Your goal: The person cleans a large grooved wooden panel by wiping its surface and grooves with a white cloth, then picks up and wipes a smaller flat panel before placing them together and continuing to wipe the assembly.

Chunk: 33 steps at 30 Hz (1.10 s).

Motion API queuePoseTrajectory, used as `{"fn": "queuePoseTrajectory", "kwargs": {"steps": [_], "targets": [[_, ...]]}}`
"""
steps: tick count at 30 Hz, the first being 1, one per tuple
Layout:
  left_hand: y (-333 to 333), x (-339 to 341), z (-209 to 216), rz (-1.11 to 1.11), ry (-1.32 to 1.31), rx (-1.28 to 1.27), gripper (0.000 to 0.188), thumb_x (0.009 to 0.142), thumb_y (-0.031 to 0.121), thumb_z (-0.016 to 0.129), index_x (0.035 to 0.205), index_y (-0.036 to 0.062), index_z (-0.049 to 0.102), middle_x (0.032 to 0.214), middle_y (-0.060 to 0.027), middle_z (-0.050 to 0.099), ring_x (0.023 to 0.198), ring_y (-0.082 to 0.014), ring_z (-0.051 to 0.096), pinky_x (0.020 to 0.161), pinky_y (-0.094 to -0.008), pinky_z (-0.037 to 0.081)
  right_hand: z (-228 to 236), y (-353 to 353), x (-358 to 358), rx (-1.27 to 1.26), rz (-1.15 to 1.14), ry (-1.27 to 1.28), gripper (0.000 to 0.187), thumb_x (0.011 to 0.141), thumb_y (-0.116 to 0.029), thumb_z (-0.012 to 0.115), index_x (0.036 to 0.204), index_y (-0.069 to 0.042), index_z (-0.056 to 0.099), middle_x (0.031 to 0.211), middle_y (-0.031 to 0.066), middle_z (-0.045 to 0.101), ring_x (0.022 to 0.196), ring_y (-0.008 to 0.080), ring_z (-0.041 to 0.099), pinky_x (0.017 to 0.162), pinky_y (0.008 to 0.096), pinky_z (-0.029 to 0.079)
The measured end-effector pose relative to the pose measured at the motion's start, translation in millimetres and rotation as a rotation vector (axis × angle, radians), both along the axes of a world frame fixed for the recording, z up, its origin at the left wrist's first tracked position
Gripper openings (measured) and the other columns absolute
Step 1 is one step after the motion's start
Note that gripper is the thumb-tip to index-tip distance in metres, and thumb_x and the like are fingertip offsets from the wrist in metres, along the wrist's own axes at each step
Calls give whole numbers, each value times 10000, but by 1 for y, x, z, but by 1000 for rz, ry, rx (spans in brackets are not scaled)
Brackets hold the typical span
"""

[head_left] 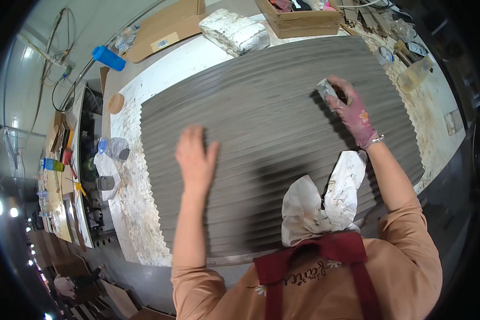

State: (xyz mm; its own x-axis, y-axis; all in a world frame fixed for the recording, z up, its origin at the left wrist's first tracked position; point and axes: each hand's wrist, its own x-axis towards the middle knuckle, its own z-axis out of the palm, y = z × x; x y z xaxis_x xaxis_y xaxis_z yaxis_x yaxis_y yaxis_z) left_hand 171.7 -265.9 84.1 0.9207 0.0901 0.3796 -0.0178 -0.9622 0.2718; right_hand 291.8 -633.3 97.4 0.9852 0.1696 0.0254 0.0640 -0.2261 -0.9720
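Observation:
A wide grey ribbed panel (261, 106) with zigzag side edges lies in front of me on the table. My left hand (194, 154) is bare, slightly blurred, its fingers stretched out over the panel's left part; whether it touches the surface I cannot tell. My right hand (353, 113) wears a pink glove with a flower on it and curls over the panel's right part. Between its thumb and fingers is a small crumpled white wad (324, 89), perhaps cloth or paper. Two stained whitish crumpled pieces (344, 186) stick up at my dark red apron bib, over the panel's near edge.
A crumpled white bundle (234, 32) and an open cardboard box (301, 24) stand beyond the panel. Left of them are a flat cardboard piece (165, 29) and a blue bottle (109, 57). A yellowish clear container (415, 74) sits at the right. A side shelf (64, 176) runs along the left.

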Motion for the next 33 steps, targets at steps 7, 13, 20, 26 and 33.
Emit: {"fn": "queuePoseTrajectory", "kwargs": {"steps": [7, 13, 20, 26, 33], "targets": [[134, -8, -34, 457, 157, 99, 558, 930, 451, 473, 1370, 112, 417, 1459, -137, 344, 1344, -324, 308, 1066, -526, 241, 5, 86, 34, -550, 140, -554, 445, 874, -264, 615, 1260, -74, 502, 1192, 187, 555, 1105, 351, 545, 953, 388, 428], [117, 6, -30, 471, 187, 101, 556, 938, 459, 445, 1379, 122, 410, 1457, -127, 351, 1340, -319, 317, 1068, -517, 242, -24, 304, 34, -601, 372, -828, 370, 872, -252, 539, 1219, -125, 528, 1254, 212, 532, 1083, 373, 563, 924, 461, 437], [122, -1, -34, 506, 162, 92, 602, 916, 466, 478, 1376, 85, 404, 1443, -119, 374, 1334, -296, 331, 1064, -492, 249, -32, 283, 41, -685, 376, -800, 396, 839, -197, 535, 1233, -165, 533, 1273, 119, 556, 1213, 347, 486, 972, 473, 398], [118, -1, -32, 531, 199, 69, 618, 916, 459, 470, 1401, 92, 358, 1456, -139, 339, 1349, -305, 296, 1074, -493, 227, -24, 27, 94, -914, -14, -504, 448, 844, -150, 572, 1283, -183, 490, 1238, 160, 553, 1143, 383, 523, 948, 437, 425], [101, -6, -23, 191, -53, -162, 640, 830, 240, 647, 1372, 30, 380, 1301, -168, 484, 1181, -324, 476, 1001, -473, 358, 29, 84, 5, 68, 87, 17, 644, 867, -294, 626, 1406, -55, 365, 1088, 64, 516, 899, 114, 482, 791, 223, 419]]}}
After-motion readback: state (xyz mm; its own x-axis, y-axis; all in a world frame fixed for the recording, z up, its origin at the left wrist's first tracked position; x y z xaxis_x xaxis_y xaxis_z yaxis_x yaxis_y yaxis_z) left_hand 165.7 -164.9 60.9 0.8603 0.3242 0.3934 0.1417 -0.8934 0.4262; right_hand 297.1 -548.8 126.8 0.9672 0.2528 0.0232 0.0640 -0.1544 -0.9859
